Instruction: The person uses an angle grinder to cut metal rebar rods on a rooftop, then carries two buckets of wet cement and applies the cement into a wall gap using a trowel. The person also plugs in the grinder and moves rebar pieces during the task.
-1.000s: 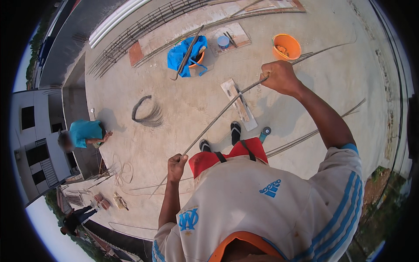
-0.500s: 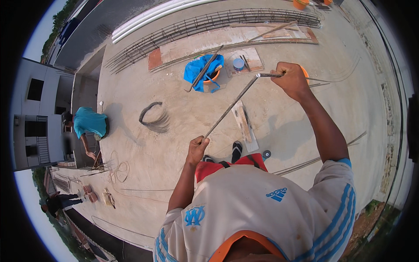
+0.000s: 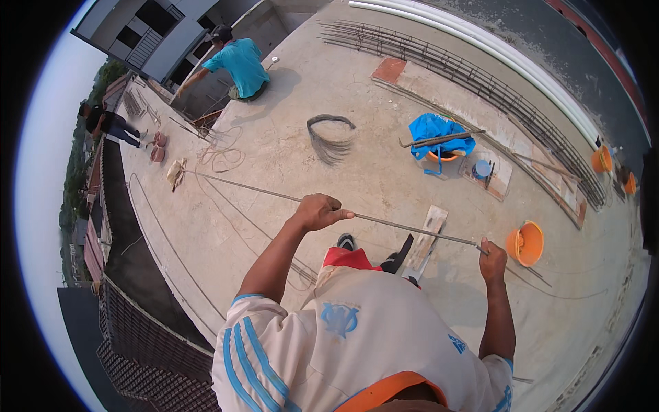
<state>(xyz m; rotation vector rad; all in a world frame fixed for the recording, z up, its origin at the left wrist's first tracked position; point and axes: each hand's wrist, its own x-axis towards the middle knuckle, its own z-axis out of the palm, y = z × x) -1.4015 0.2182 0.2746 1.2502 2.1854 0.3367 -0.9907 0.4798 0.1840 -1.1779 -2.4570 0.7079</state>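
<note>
A long thin steel rod (image 3: 391, 224) stretches across in front of my body, running out to the far left and ending near my right fist. My left hand (image 3: 319, 211) is closed around it, the thumb lying along the bar. Toward the rod's right end, my right hand (image 3: 493, 261) grips it with curled fingers. Below the rod, between my hands, a whitish board (image 3: 434, 220) lies by my feet. An orange bucket (image 3: 532, 245) stands just beyond my right hand.
A bundle of bent wire (image 3: 328, 137) lies ahead. Farther right are a bucket draped with a blue bag (image 3: 439, 130), long boards (image 3: 453, 103) and reinforcement cages (image 3: 473, 72). A person in a teal shirt (image 3: 240, 65) crouches by the slab edge; another stands far left (image 3: 110, 123).
My view has swung to the left. My right hand has come down, and the rod has gone from a steep slant to nearly level across my front. Both hands still grip it.
</note>
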